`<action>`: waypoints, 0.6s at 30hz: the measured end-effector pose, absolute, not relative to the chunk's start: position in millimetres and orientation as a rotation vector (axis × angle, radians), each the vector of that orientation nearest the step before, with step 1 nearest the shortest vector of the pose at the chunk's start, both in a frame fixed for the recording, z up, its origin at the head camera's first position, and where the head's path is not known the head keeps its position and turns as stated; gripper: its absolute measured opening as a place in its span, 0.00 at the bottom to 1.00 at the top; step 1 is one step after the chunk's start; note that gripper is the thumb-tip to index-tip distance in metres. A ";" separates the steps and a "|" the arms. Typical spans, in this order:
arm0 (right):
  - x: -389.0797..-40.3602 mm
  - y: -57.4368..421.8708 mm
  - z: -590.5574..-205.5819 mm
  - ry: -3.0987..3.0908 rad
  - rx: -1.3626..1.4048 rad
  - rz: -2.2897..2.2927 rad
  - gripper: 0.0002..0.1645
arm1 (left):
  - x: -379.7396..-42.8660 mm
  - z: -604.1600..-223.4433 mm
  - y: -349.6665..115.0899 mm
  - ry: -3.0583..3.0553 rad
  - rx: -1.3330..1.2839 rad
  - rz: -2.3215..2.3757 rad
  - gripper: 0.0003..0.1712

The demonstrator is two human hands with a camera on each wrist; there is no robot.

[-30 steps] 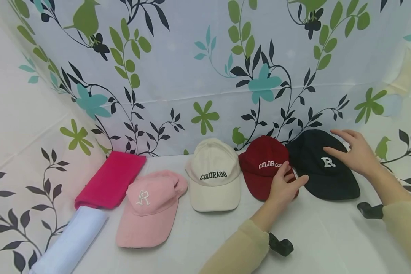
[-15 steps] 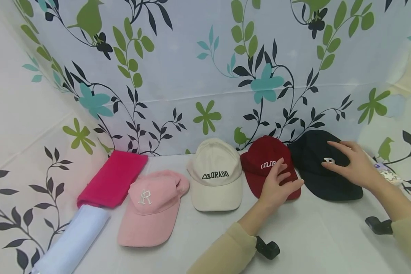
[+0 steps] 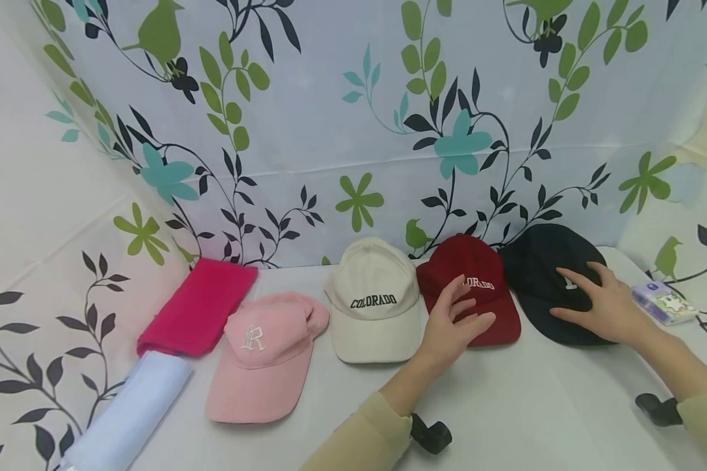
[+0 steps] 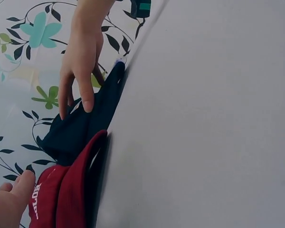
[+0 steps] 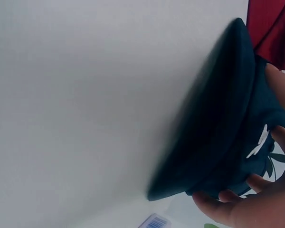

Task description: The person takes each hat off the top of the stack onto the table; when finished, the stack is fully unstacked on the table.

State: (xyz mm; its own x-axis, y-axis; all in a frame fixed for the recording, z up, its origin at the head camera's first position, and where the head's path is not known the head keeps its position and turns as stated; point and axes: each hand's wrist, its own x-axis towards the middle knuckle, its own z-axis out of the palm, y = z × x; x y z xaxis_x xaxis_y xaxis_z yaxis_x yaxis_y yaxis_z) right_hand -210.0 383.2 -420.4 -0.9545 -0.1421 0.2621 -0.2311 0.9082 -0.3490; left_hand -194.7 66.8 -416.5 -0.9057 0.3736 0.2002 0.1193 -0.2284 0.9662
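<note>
Over the left side of the dark red cap (image 3: 497, 317), lettered COLORADO, is my left hand (image 3: 448, 327), its fingers loosely bent and spread with nothing in them. My right hand (image 3: 609, 306) hovers at the black cap (image 3: 536, 275), thumb and fingers apart and hiding most of its white letter. In the right wrist view, fingers (image 5: 213, 206) and thumb overlap the crown of the black cap from two sides, without gripping it. A cream COLORADO cap (image 3: 377, 340) sits left of the red one, and a pink cap (image 3: 262, 386) with a white R farther left.
At the left lie a folded crimson cloth (image 3: 197, 307) and a rolled pale blue cloth (image 3: 132, 412). A small printed packet (image 3: 664, 303) is by the right wrist. Leaf-patterned fabric (image 3: 306, 131) hangs behind the white table surface (image 3: 507, 412).
My left hand has drifted left across the red cap, uncovering more of its brim. My right hand has moved slightly down over the black cap's letter. The view has shifted a little; the caps stay put.
</note>
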 end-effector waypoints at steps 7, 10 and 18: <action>-208.9 381.8 -429.9 -2.838 0.290 0.570 0.50 | -190.6 -417.0 39.7 1.891 0.617 2.249 0.42; -209.7 380.7 -431.5 -2.841 0.282 0.568 0.49 | -190.2 -418.4 28.4 1.917 0.609 2.257 0.42; -212.7 374.8 -431.7 -2.846 0.225 0.526 0.42 | -187.1 -419.6 3.4 1.968 0.561 2.267 0.41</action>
State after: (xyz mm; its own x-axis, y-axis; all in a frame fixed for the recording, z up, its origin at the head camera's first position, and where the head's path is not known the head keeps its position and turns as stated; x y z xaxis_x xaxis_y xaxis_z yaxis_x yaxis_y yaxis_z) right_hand -212.7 374.8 -431.7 -0.9597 -0.1069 0.2599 -0.1928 0.9234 -0.3319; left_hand -187.1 3.4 -419.6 -0.9287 0.3013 0.2161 0.1717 -0.1671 0.9709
